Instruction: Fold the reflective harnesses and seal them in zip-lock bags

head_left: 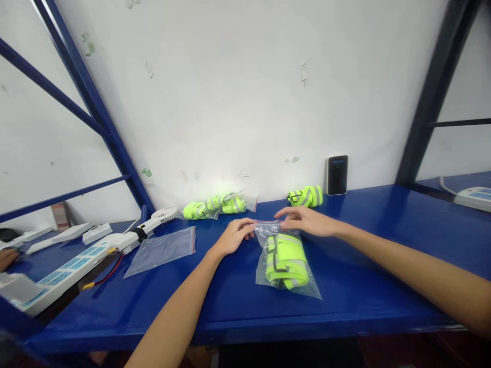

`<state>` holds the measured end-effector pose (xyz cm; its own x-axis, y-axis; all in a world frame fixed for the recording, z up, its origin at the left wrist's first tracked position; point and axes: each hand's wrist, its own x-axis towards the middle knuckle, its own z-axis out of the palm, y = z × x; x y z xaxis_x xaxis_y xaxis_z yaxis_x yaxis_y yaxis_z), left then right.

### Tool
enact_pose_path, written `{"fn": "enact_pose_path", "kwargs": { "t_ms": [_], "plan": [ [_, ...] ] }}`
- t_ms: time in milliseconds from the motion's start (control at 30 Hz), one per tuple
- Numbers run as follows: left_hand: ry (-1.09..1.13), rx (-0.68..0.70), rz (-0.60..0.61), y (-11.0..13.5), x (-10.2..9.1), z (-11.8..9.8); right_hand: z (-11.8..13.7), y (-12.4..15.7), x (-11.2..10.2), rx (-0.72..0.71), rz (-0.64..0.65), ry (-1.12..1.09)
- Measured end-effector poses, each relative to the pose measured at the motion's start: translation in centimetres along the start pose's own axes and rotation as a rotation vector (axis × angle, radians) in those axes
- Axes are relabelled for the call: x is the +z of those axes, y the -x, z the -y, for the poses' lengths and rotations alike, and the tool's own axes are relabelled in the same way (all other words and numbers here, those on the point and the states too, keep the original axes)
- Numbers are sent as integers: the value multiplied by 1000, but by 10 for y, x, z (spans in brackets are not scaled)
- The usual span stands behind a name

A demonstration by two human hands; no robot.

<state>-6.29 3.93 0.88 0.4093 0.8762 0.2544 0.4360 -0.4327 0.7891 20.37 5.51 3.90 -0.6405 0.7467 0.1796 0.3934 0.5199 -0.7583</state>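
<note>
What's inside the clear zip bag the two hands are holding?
Inside the clear zip bag lies a folded neon-yellow vest with grey stripes. The left hand and right hand pinch its top edge; the vest's inner folds are hidden.

Clear zip bag [286, 255] holding a folded neon-yellow vest [287, 263] lies flat on blue shelf [364, 276].

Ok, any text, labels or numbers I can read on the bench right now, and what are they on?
No text here is readable.
Black device by the wall: bluish display at its top, too blurred.
Power strip: blue panels, too small.
White unit far right: blue markings, too blurred.
Bag, pinched at its top by left hand and right hand: no print visible.
</note>
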Motion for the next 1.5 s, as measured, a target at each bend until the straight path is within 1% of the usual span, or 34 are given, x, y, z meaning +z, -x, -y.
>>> {"fn": "enact_pose_path", "kwargs": {
  "t_ms": [67, 100, 167, 200, 333, 400, 467, 567, 667, 867, 933, 1033, 1133, 1267, 1500],
  "plan": [
    [8, 3, -2, -1, 3, -2, 4, -12, 3, 13, -35, 23],
    [5, -6, -14, -2, 4, -1, 6, -20, 5, 2, -11, 102],
    [-5, -32, -33, -4, 4, 2, 10, -37, 9, -39, 85, 256],
    [-13, -43, -37, -5, 4, 4, 13, -45, 11, -36, 144, 293],
    [-53, -59, -44, -6, 1, 12, 18, -72, 15, -11, 277, 276],
    [-53, -60, -58, -5, 0, 14, 19, -80, 16, -11, 326, 247],
    [-45, -60, -75, -5, -2, 16, 18, -84, 16, -10, 347, 221],
    [-28, -71, -87, -4, -4, 18, 17, -85, 17, -1, 326, 195],
    [17, -98, -72, -3, -6, 18, 15, -85, 21, 2, 301, 179],
    [123, -116, -77, -2, -8, 18, 13, -92, 24, -16, 297, 183],
    [112, -122, -72, -3, -9, 21, 15, -96, 26, -12, 309, 201],
    [38, -132, -66, -3, -14, 26, 20, -103, 29, -6, 328, 235],
    [-10, -139, -80, -1, -19, 27, 21, -109, 33, -17, 328, 258],
    [47, -144, -96, 1, -21, 25, 17, -111, 32, -53, 328, 250],
    [106, -147, -119, -2, -18, 26, 12, -112, 29, -90, 291, 213]
  ]
}}
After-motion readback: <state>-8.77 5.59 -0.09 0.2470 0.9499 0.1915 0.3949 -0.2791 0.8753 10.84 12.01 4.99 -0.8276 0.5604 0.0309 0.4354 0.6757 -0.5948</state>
